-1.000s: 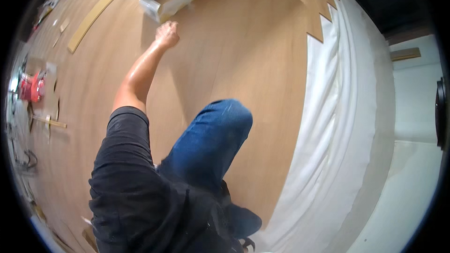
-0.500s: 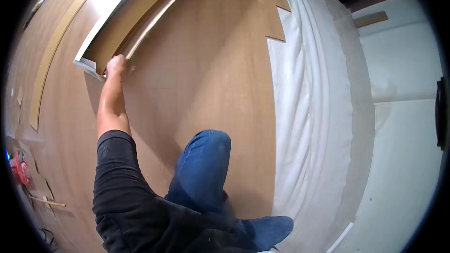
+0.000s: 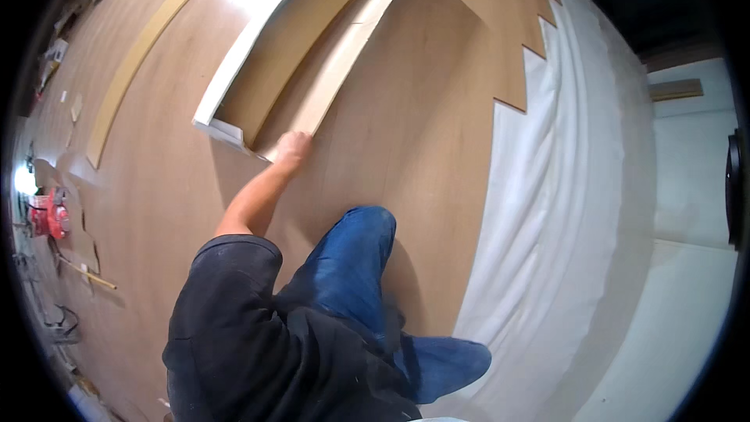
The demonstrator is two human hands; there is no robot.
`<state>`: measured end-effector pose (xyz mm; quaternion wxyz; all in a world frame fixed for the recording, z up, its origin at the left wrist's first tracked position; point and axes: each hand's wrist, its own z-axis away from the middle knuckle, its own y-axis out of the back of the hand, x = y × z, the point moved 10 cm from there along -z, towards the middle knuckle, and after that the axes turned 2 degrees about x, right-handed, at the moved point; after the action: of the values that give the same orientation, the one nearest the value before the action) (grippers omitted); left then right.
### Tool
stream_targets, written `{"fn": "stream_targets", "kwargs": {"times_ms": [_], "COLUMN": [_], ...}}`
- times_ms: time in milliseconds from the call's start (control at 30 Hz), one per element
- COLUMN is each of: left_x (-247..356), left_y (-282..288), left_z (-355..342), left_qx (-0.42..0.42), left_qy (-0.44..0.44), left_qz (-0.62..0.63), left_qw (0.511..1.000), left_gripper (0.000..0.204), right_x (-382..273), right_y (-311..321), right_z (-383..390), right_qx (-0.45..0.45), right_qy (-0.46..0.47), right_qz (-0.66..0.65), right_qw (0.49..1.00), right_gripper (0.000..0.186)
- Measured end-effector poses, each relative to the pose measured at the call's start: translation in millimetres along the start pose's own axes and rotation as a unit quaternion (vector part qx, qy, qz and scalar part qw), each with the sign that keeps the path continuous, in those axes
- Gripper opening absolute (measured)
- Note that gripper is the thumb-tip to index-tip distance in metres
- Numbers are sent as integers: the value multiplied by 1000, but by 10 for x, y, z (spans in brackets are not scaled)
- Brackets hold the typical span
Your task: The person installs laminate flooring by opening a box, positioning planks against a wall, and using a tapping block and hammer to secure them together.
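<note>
My left hand [image 3: 294,147] is closed on the near end of the pale right edge of a long, open carton [image 3: 242,59], which has white sides and holds wood-look planks [image 3: 301,39]. The carton lies angled away from me on wood-look flooring [image 3: 414,148]. My bent, jeans-clad knee [image 3: 363,227] is below the hand. My right hand is not in view.
Rumpled white underlay [image 3: 531,211] runs along the stepped plank edge at right, beside a pale wall [image 3: 687,297]. A long loose strip [image 3: 141,62] lies left of the carton. A red object [image 3: 51,215], thin stick [image 3: 94,273] and scraps are at far left.
My left hand went from reaching toward the carton to gripping it. The carton's right side is more exposed and folded outward, with the hand moved rightward along its near end. The view has shifted.
</note>
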<state>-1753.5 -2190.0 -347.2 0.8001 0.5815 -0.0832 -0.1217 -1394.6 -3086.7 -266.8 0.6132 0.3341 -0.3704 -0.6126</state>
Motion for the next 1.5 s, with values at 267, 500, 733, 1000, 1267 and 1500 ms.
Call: {"fn": "stream_targets", "kwargs": {"times_ms": [267, 500, 733, 1000, 1267, 1500], "left_x": [538, 393, -307, -370, 205, 188], "left_y": [-419, -925, -1811, -147, -525, -855], "left_z": [1458, 2815, 4164, 1894, 141, 583], "left_qx": [-26, -103, -336, -146, -20, 121], "left_qy": [-72, -130, -136, -47, 132, 114], "left_qz": [28, -23, -49, 7, 111, -40], "left_qw": [997, 986, 931, 988, 985, 985], "left_gripper": [15, 13, 29, 50, 106, 83], "right_x": [13, 281, 569, 921, 1586, 2042], "right_y": [-168, -348, -450, -425, -45, 423], "right_z": [-446, -838, -823, -837, -1399, -1220], "right_qx": [-26, -34, -37, -46, -35, -82], "right_qy": [13, 23, 30, 39, 180, 35], "right_qz": [-23, -45, -47, -27, 180, -197], "right_qw": [999, 998, 998, 998, 967, 976], "right_gripper": [55, 53, 52, 50, 48, 23]}}
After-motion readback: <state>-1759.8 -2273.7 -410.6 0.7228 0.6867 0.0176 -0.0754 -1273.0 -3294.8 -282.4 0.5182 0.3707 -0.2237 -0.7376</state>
